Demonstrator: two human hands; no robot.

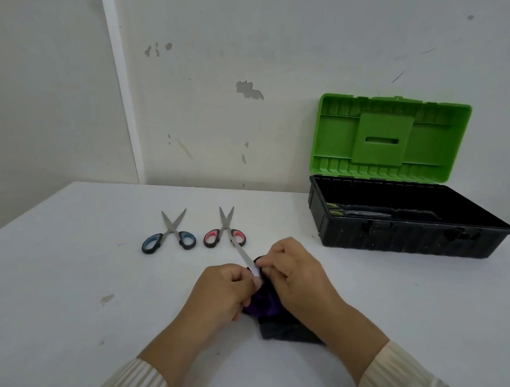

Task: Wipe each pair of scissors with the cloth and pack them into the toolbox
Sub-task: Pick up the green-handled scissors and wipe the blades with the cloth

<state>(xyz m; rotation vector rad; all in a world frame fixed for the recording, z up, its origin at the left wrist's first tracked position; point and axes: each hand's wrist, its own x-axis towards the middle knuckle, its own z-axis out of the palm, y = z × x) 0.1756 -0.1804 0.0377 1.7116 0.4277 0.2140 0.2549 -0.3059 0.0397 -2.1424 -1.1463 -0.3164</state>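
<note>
Head: scissors in open toolbox

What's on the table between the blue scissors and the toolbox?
The red scissors, beside the blue scissors; from there to the toolbox the table is bare, in the head view.

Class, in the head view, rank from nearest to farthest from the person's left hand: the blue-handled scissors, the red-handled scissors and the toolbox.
1. Red-handled scissors, on the table just beyond the left hand.
2. Blue-handled scissors, farther off to the left.
3. Toolbox, open, away on the right by the wall.
</note>
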